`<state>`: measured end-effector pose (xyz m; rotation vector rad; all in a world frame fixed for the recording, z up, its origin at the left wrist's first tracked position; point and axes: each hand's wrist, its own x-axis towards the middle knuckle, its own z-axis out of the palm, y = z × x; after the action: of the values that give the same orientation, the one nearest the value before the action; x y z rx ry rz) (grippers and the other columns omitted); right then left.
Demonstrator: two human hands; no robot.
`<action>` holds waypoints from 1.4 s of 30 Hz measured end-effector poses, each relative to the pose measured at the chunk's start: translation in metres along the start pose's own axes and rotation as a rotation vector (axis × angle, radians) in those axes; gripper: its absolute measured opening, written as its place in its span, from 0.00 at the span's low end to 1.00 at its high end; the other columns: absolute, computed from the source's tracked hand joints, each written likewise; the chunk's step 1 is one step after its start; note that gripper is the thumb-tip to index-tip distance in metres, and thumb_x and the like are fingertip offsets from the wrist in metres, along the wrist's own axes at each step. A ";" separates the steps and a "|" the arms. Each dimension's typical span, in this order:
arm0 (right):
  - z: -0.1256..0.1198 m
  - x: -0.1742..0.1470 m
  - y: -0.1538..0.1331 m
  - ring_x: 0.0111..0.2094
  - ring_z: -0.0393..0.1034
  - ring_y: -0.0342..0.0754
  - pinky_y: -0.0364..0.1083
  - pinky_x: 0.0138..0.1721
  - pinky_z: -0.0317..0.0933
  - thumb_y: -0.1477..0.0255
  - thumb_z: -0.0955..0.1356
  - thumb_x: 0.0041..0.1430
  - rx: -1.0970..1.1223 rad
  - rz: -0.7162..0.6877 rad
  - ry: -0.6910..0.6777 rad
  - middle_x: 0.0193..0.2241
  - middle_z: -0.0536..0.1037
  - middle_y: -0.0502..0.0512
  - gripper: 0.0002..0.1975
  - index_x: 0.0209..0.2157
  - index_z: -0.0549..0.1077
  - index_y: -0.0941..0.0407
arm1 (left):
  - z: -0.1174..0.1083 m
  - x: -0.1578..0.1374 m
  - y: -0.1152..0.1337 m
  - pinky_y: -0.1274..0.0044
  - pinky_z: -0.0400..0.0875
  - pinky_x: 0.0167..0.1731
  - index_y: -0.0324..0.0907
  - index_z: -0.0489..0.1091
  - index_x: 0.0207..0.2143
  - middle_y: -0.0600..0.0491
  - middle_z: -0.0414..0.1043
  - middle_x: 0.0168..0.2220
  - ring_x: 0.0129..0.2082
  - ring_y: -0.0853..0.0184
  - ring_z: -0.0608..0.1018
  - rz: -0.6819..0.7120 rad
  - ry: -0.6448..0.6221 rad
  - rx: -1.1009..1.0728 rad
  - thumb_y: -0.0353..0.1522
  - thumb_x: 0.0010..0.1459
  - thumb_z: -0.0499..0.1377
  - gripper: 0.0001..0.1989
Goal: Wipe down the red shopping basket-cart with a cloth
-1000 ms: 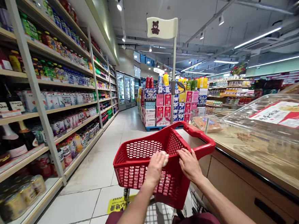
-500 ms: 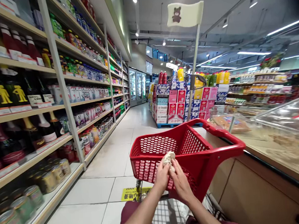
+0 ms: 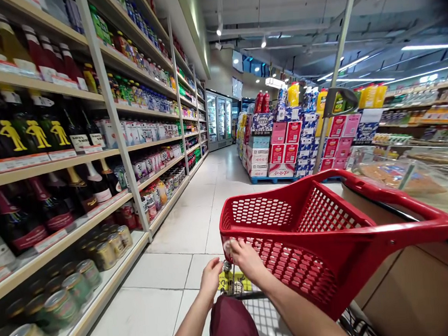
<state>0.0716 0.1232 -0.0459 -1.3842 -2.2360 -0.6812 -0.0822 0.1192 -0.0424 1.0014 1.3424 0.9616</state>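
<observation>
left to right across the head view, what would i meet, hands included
Dark bottles with yellow-figure labels → left hand → small whitish item → right hand → large yellow bottle atop cartons → red shopping cart's handle.

The floor (image 3: 150, 316) is laid with pale tiles, and brownish marks are noted in the aisle. The left side is lined with stocked shelving (image 3: 113, 117) on grey posts. Glass-door coolers (image 3: 222, 143) are set at the far end. Spotlights (image 3: 263, 42) and lit strip lights (image 3: 430, 47) are hung beneath a grey ceiling (image 3: 290, 15). A wood-fronted counter (image 3: 427, 281) is placed at right.
</observation>
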 end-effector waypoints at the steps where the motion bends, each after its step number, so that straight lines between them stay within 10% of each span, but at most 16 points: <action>1: 0.005 -0.011 -0.003 0.36 0.65 0.46 0.44 0.33 0.62 0.79 0.63 0.53 -0.003 -0.010 -0.024 0.39 0.73 0.55 0.11 0.38 0.73 0.54 | -0.002 0.000 -0.004 0.70 0.64 0.43 0.38 0.68 0.42 0.44 0.71 0.44 0.43 0.61 0.74 0.003 0.001 0.014 0.33 0.48 0.56 0.17; 16: -0.037 -0.047 0.036 0.36 0.62 0.45 0.45 0.35 0.53 0.74 0.60 0.58 -0.050 0.141 0.078 0.42 0.72 0.54 0.14 0.46 0.68 0.51 | 0.048 0.001 0.013 0.76 0.65 0.43 0.38 0.69 0.37 0.47 0.74 0.39 0.41 0.66 0.74 0.307 -0.059 0.133 0.27 0.46 0.56 0.12; 42: -0.079 -0.102 0.090 0.39 0.60 0.48 0.49 0.44 0.47 0.74 0.61 0.56 -0.136 0.360 0.128 0.42 0.72 0.56 0.16 0.48 0.66 0.53 | 0.132 -0.032 0.020 0.75 0.63 0.45 0.40 0.67 0.42 0.49 0.72 0.43 0.42 0.66 0.73 0.445 -0.162 0.432 0.26 0.48 0.53 0.16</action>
<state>0.2030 0.0391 -0.0260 -1.7012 -1.8049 -0.7777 0.0496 0.0927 -0.0155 1.7240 1.2383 0.9034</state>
